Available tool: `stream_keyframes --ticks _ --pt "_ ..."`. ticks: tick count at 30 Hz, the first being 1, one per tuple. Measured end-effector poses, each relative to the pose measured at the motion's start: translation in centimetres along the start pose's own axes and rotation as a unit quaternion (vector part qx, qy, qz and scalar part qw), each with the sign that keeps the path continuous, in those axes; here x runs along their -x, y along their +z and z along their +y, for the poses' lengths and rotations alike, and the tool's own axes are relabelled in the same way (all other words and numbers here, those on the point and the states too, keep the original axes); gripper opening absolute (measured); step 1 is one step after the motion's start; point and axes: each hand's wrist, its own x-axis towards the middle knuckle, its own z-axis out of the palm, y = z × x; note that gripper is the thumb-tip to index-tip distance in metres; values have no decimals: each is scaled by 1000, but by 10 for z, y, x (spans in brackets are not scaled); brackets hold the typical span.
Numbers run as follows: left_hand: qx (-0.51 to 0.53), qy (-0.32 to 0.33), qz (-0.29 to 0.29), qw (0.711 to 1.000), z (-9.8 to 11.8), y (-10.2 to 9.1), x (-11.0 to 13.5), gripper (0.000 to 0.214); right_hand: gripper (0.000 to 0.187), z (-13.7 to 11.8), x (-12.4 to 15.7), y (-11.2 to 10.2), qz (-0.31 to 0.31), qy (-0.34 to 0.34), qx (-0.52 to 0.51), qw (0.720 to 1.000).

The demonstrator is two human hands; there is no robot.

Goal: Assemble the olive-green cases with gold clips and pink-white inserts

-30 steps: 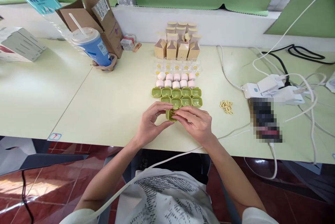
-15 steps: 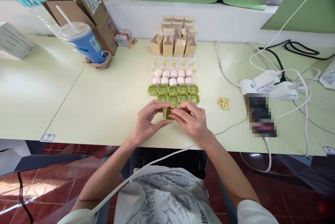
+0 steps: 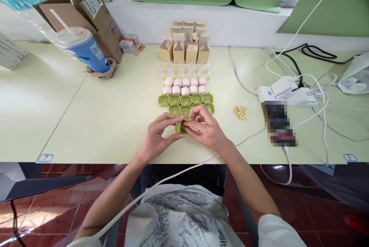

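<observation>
Both hands meet over a small green case [image 3: 180, 127] near the table's front edge. My left hand [image 3: 157, 138] cups the case from the left, thumb underneath and fingers curled over it. My right hand [image 3: 206, 129] pinches at its right side with fingertips pressed together. Just behind them lie rows of open green cases [image 3: 186, 100], then pink-white round pieces [image 3: 185, 86], then clear lids with yellow dots [image 3: 186, 70], then small tan boxes [image 3: 185, 47].
A blue cup with a straw [image 3: 83, 49] and a cardboard box [image 3: 95, 12] stand at the back left. A little pile of yellow rings [image 3: 240, 112] lies to the right. Further right are a power strip [image 3: 284, 90], white cables [image 3: 323, 97] and a dark phone [image 3: 278, 124].
The view has shifted slightly, moving everything left. My hands stay on the green case, with the right fingers working a little higher on it.
</observation>
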Motion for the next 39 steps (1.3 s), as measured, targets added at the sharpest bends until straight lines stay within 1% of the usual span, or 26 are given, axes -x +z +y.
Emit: stream_keyframes --ticks 5,7,9,12,14,16,17,19,20,22,24,27,33,39 --pt "9 -10 -8 1000 -1 0 1 55 14 1 1 5 8 9 -59 998" --pt "26 -24 -9 999 -1 0 0 56 16 2 1 5 5 9 -70 997" --pt "59 -54 -5 997 0 1 -1 56 15 2 0 4 2 11 -75 997" --pt "137 -126 16 982 1 1 -3 55 9 1 -2 2 16 16 -84 996" --pt "184 -174 26 967 1 0 -3 54 16 -1 -3 1 36 28 -88 995" --pt "210 -203 36 956 1 0 -2 55 23 -2 -3 1 68 39 -81 994" --pt "215 -207 40 954 1 0 -2 56 25 -3 -3 1 87 35 -69 993" --pt "222 -201 46 953 -1 -1 -1 57 31 -2 -2 1 111 5 -39 993" --pt "226 -196 46 953 -2 -1 0 57 34 -2 -2 2 110 -15 -23 994" --pt "238 -186 48 952 -3 -2 0 56 41 -1 0 4 89 -47 3 995" --pt "247 -183 54 950 -4 -2 1 55 47 0 1 5 69 -60 14 996" --pt "243 -184 58 951 -4 -3 1 55 52 -1 2 6 61 -66 8 996" --pt "213 -183 45 959 -2 -2 3 57 49 -2 2 5 32 -58 13 998" --pt "169 -169 53 969 1 -2 3 57 54 1 5 4 9 -62 25 998"
